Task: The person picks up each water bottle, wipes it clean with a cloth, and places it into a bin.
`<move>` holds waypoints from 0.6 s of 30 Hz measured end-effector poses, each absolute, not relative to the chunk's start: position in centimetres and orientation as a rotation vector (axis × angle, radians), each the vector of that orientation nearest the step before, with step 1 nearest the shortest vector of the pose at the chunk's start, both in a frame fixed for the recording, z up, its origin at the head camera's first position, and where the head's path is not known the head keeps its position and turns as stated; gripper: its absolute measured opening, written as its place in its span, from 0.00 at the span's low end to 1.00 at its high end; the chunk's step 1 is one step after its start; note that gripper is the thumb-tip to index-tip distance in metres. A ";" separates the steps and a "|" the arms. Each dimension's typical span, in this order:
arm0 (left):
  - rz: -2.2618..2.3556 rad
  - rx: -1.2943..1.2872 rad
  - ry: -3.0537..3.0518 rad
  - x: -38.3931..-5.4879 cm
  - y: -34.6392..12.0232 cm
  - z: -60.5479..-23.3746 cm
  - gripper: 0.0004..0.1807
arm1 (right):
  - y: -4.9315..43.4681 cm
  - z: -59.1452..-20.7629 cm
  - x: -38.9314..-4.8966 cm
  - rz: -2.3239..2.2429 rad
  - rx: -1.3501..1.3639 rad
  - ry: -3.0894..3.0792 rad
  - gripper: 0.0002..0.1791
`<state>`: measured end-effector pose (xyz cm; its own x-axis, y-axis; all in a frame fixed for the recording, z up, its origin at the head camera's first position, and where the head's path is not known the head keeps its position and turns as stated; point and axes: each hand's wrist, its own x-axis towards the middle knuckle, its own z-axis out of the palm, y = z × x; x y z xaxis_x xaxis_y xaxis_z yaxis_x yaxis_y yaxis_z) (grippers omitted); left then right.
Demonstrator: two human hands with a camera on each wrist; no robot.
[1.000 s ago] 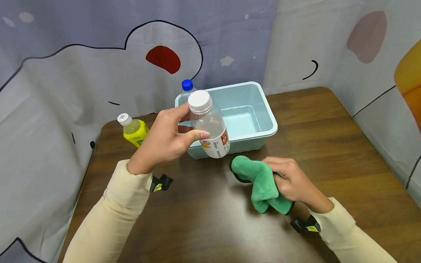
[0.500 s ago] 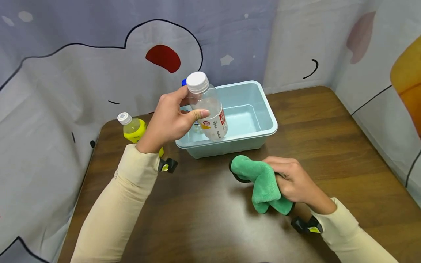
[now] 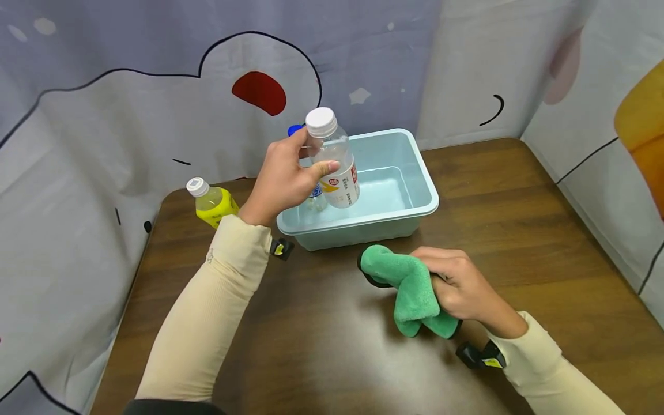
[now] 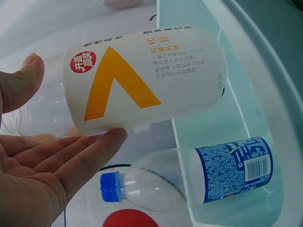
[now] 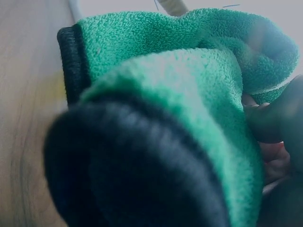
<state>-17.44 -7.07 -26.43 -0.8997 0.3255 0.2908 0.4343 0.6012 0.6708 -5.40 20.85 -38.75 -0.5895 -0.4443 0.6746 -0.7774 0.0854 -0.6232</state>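
Brown wood-grain table (image 3: 290, 346) fills the lower part of the head view; take its far edge as twelve o'clock and the person's side as six. Thumb on the near side and fingers on the far side, the left hand (image 3: 284, 183) holds a clear bottle (image 3: 339, 190) with a white cap and a white label below its shoulder. That bottle hangs cap up over the nine o'clock half of a pale blue basin (image 3: 363, 227); whether its base touches the basin's floor I cannot tell. Seen from the left wrist, its label carries an orange V shape and a round red mark. At five o'clock from the basin, the right hand (image 3: 459, 285) grips a bunched green cloth (image 3: 415, 294) edged in dark trim; the right wrist view shows its folds close up.

Inside the basin, toward nine o'clock and partly behind the left hand, stands a blue-capped bottle (image 4: 234, 170) with a blue printed label. Farther out at nine o'clock, a yellow-labelled bottle (image 3: 215, 207) stands on the table, its lower part hidden by the cream left sleeve (image 3: 233, 282). Beyond everything, a printed curtain (image 3: 104, 115) runs across twelve o'clock, with a red patch (image 3: 259, 93) near eleven.
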 end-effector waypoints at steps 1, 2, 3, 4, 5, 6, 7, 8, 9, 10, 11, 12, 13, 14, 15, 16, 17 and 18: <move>-1.183 -0.636 -2.685 -17.6 -6.9 -26.5 0.30 | 20.8 -38.7 -5.4 1.506 1.210 -2.060 0.29; -1.178 -0.630 -2.688 -17.8 -6.7 -26.5 0.30 | 20.8 -38.6 -5.4 1.503 1.207 -2.063 0.29; -1.179 -0.627 -2.687 -18.0 -6.6 -26.6 0.30 | 20.8 -38.6 -5.4 1.502 1.204 -2.067 0.30; -1.174 -0.620 -2.692 -18.2 -6.5 -26.7 0.30 | 20.8 -38.6 -5.5 1.501 1.200 -2.070 0.29; -1.176 -0.614 -2.693 -18.3 -6.3 -26.8 0.30 | 20.8 -38.6 -5.5 1.500 1.199 -2.074 0.30; -1.179 -0.608 -2.697 -18.5 -6.2 -26.9 0.31 | 20.8 -38.6 -5.4 1.498 1.198 -2.077 0.30; -1.182 -0.601 -2.698 -18.6 -6.1 -27.0 0.31 | 20.8 -38.6 -5.4 1.497 1.197 -2.081 0.30; -1.183 -0.589 -2.703 -18.7 -6.1 -27.2 0.31 | 20.8 -38.6 -5.4 1.497 1.199 -2.081 0.29; -1.183 -0.575 -2.706 -18.8 -6.1 -27.3 0.31 | 20.8 -38.6 -5.3 1.500 1.201 -2.081 0.29; -1.183 -0.560 -2.709 -18.9 -6.0 -27.5 0.30 | 20.8 -38.6 -5.3 1.501 1.204 -2.081 0.29; -1.184 -0.546 -2.710 -19.0 -6.0 -27.6 0.30 | 20.8 -38.6 -5.3 1.502 1.209 -2.082 0.29; -1.178 -0.529 -2.717 -19.1 -5.9 -27.6 0.31 | 20.8 -38.6 -5.3 1.502 1.213 -2.081 0.29; -1.168 -0.514 -2.721 -19.2 -5.9 -27.7 0.30 | 20.8 -38.7 -5.2 1.500 1.216 -2.080 0.29; -1.159 -0.502 -2.724 -19.3 -5.8 -27.8 0.31 | 20.8 -38.7 -5.3 1.498 1.218 -2.081 0.29; -1.151 -0.492 -2.728 -19.4 -5.8 -27.9 0.31 | 20.8 -38.7 -5.3 1.493 1.217 -2.083 0.30; -1.144 -0.484 -2.732 -19.5 -5.7 -28.0 0.32 | 20.7 -38.7 -5.3 1.489 1.217 -2.085 0.30; -1.135 -0.478 -2.737 -19.6 -5.6 -28.0 0.32 | 20.7 -38.7 -5.3 1.485 1.217 -2.087 0.30; -1.124 -0.474 -2.742 -19.7 -5.5 -28.1 0.33 | 20.7 -38.7 -5.3 1.481 1.217 -2.087 0.30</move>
<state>-19.73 -5.46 -28.11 -0.9404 0.2350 0.2457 0.3399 0.6709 0.6590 -5.34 20.72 -38.74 -0.5927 -0.4596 0.6614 -0.7761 0.1065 -0.6215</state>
